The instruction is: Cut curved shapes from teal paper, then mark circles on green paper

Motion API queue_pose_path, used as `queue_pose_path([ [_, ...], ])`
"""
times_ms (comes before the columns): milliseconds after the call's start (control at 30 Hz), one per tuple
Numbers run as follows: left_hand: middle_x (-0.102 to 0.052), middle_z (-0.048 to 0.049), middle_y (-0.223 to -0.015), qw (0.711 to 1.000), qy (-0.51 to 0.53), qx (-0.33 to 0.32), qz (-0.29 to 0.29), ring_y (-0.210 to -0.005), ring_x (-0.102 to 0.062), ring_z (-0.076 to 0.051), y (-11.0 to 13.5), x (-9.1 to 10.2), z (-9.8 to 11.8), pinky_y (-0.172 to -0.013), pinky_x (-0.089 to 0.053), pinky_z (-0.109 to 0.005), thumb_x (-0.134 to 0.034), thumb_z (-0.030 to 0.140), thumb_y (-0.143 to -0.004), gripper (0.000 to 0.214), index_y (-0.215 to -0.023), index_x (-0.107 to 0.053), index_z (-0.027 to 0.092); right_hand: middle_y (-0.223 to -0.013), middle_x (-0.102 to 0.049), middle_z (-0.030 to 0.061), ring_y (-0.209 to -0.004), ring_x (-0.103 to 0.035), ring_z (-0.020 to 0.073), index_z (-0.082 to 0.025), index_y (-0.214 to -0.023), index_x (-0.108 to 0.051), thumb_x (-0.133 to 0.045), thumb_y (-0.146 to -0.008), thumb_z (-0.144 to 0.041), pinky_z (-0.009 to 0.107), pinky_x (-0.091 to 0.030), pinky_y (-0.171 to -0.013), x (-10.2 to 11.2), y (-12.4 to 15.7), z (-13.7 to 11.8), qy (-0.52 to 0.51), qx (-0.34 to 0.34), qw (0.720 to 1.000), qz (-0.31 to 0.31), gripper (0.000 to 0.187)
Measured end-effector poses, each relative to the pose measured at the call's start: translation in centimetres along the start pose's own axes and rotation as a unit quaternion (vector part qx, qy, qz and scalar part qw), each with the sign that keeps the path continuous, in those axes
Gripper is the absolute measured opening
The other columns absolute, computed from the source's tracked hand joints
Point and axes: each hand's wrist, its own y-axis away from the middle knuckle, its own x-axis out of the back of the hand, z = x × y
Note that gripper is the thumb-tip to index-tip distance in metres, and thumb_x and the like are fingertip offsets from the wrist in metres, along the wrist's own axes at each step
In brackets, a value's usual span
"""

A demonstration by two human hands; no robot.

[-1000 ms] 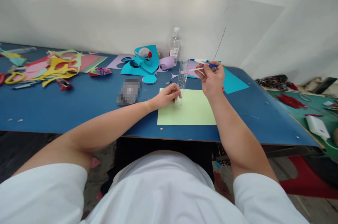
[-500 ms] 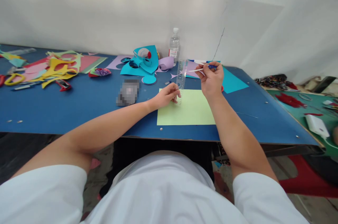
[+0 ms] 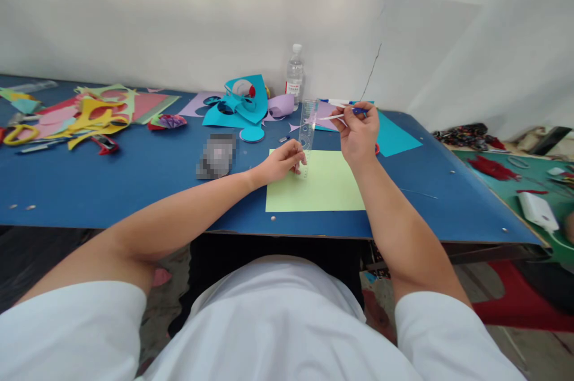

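Observation:
My left hand (image 3: 287,162) has its fingers closed on the lower part of a clear plastic ruler (image 3: 308,124), which stands up above the light green sheet of paper (image 3: 334,183). Raised over the sheet's far right side, my right hand (image 3: 360,133) grips a white-and-blue drawing compass (image 3: 360,110) near its blue top. The compass legs are spread and point left toward the ruler. Whether their tips touch it I cannot tell. Part of the green sheet is hidden by my right forearm.
Turquoise paper scraps (image 3: 246,103) and a water bottle (image 3: 295,79) stand near the wall. A blurred-out flat object (image 3: 217,155) lies left of my hand. Farther left are yellow scraps (image 3: 96,118) and yellow-handled scissors (image 3: 20,134). A turquoise sheet (image 3: 397,134) lies right.
Both hands keep almost the same pose, with the ruler and compass still held. The whole view has shifted slightly.

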Motion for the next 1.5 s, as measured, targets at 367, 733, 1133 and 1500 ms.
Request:
queue_pose_path([
  [367,-0.077,0.0014,-0.094,1.000,0.001,0.011,-0.002,-0.074,-0.064,-0.010,0.1,0.0,0.3,-0.072,-0.062,-0.029,-0.088,0.086,-0.091,0.072,-0.102,-0.050,0.025,-0.095,-0.081,-0.0086,-0.091,-0.088,0.0135,-0.030,-0.104,-0.058,-0.097,-0.095,-0.029,0.033,-0.079,-0.092,-0.1,0.1,-0.2,0.011,0.006,1.000,0.000,0.041],
  [733,-0.079,0.0001,-0.097,1.000,-0.012,0.013,-0.005,-0.077,-0.067,-0.011,0.2,0.0,0.5,-0.073,-0.063,-0.028,-0.087,0.083,-0.094,0.069,-0.103,-0.050,0.026,-0.098,-0.081,-0.0078,-0.098,-0.090,0.0150,-0.031,-0.107,-0.058,-0.097,-0.096,-0.031,0.036,-0.079,-0.100,0.1,0.0,-0.1,0.013,-0.004,1.000,-0.002,0.040],
  [1133,-0.082,-0.0023,-0.099,1.000,-0.017,0.025,-0.006,-0.078,-0.068,-0.011,0.4,-0.2,1.0,-0.074,-0.063,-0.029,-0.088,0.079,-0.097,0.066,-0.104,-0.051,0.025,-0.096,-0.081,-0.0073,-0.101,-0.090,0.0158,-0.029,-0.102,-0.059,-0.099,-0.096,-0.032,0.035,-0.079,-0.097,-1.0,0.7,-1.6,0.023,-0.021,0.999,0.005,0.041],
  [1500,-0.080,-0.0013,-0.098,0.999,-0.018,0.026,-0.006,-0.081,-0.070,-0.012,0.3,-0.2,0.9,-0.075,-0.067,-0.030,-0.090,0.088,-0.088,0.075,-0.104,-0.052,0.025,-0.096,-0.081,-0.0076,-0.102,-0.091,0.0164,-0.030,-0.104,-0.059,-0.097,-0.097,-0.030,0.038,-0.079,-0.101,-0.6,0.5,-1.1,0.020,-0.025,0.999,0.009,0.039],
])
